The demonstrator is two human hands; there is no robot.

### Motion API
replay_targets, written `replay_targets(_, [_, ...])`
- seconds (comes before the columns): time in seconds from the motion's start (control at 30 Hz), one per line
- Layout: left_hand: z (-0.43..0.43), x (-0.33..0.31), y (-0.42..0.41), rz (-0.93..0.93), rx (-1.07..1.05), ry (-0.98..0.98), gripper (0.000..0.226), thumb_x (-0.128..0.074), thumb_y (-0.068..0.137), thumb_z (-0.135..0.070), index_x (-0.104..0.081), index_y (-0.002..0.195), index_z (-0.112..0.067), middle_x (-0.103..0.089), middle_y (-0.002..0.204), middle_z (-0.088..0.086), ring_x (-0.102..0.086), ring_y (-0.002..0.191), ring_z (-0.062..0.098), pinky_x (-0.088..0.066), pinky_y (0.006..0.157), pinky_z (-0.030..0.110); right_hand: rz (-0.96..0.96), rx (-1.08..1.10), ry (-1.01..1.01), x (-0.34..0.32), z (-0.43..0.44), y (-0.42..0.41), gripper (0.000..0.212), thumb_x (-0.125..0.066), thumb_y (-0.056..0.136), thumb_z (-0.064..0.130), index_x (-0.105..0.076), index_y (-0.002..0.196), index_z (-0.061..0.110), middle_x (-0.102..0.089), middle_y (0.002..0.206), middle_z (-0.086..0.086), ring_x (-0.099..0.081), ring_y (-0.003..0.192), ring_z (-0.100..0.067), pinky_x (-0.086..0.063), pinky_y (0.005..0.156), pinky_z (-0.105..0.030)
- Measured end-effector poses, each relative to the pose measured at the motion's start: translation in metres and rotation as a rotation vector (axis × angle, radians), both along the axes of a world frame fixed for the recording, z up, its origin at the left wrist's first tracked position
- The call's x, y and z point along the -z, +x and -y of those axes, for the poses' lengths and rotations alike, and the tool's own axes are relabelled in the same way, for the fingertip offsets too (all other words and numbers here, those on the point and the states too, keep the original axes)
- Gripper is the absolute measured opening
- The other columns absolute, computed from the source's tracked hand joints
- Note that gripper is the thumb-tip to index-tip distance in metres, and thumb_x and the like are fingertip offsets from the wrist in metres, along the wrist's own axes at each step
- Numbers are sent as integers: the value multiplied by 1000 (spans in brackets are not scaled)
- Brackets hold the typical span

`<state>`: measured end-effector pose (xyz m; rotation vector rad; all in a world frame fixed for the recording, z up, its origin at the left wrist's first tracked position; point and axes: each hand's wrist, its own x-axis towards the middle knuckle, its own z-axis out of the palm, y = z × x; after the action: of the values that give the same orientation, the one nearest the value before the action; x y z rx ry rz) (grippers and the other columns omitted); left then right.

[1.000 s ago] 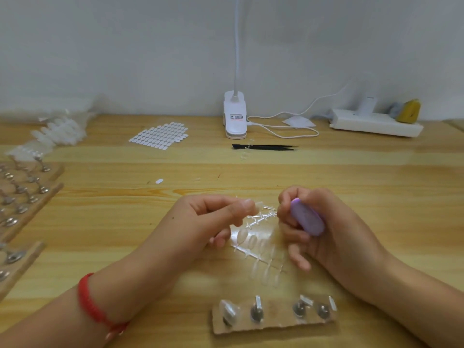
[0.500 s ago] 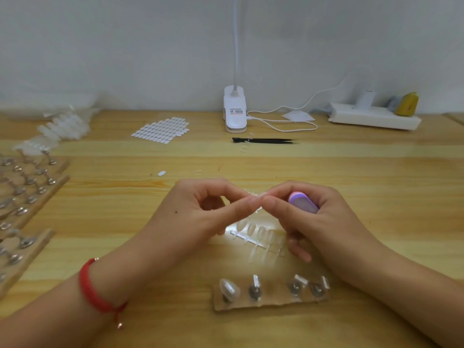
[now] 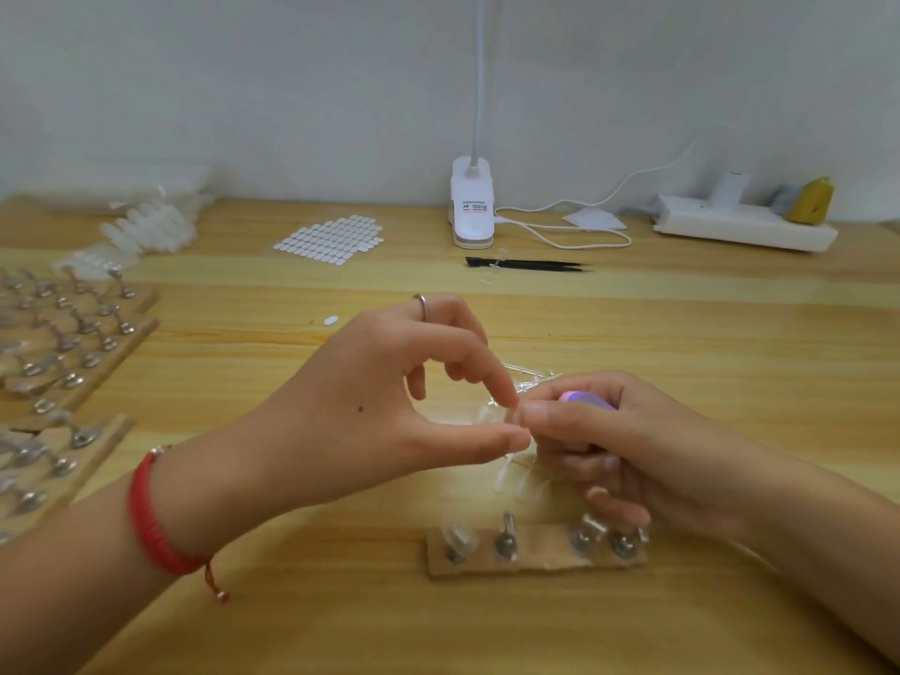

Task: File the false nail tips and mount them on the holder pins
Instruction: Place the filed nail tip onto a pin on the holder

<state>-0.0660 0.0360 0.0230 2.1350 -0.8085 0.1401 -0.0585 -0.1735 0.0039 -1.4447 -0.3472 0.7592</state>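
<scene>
Pinch: left hand (image 3: 389,406), right hand (image 3: 633,455) on nail tip (image 3: 512,417).
Right also clasps file (image 3: 587,399); slack pinch could drop tip, 6 o'clock.

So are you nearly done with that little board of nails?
Only just started. Done: one clear tip sits on the leftmost pin of the small holder. In hand: the left hand and right hand pinch a second tip between them, and the right also grips the purple file. Left: three pins look bare, and more tips lie under the hands.
</scene>
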Motion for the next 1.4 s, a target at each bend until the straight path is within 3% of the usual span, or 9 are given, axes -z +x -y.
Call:
replay_targets(0.17, [1, 8, -16, -32, -107, -140, 18, -75, 65, -47, -71, 77, -34, -61, 86, -11, -55, 82, 6, -39, 67, 10, -35, 109, 71, 2, 4, 6, 29, -75, 75, 36, -77, 99, 21, -28, 59, 8, -25, 42, -2, -31, 31, -14])
replay_targets(0.4, [2, 27, -41, -91, -161, -96, 23, -73, 63, -55, -66, 76, -37, -59, 91, -12, -57, 92, 5, -33, 78, 5, -61, 215, 137, 5, 6, 10, 22, -66, 81, 32, -77, 96, 20, -31, 62, 7, -24, 46, -3, -28, 29, -14])
replay_targets(0.5, [3, 32, -44, -85, -155, -62, 22, -72, 64, -53, -65, 76, -37, -57, 92, -12, -57, 96, 9, -32, 78, 5, -56, 213, 126, 5, 6, 9, 20, -71, 75, 33, -78, 92, 24, -32, 61, 7, -24, 45, -3, -27, 29, -14])
replay_targets(0.77, [2, 37, -43, -60, -145, -30, 20, -74, 63, -51, -64, 76, -39, -57, 89, -12, -56, 96, 10, -33, 78, 7, -45, 224, 118, 7, 7, 10, 17, -65, 81, 29, -78, 91, 24, -32, 62, 8, -25, 45, -3, -27, 29, -13])
replay_targets(0.97, [2, 39, -42, -64, -139, -39, 20, -75, 62, -50, -64, 75, -39, -57, 89, -13, -57, 93, 10, -34, 76, 7, -51, 227, 111, 7, 6, 10, 20, -70, 73, 33, -78, 89, 24, -31, 63, 6, -24, 46, -3, -27, 29, -13])
replay_targets(1.4, [4, 37, -44, 9, -155, -10, 19, -75, 64, -49, -64, 75, -39, -55, 86, -12, -57, 89, 11, -35, 77, 12, -43, 232, 112, 8, 7, 10, 13, -71, 78, 29, -78, 88, 24, -32, 63, 6, -23, 47, -4, -27, 29, -13])
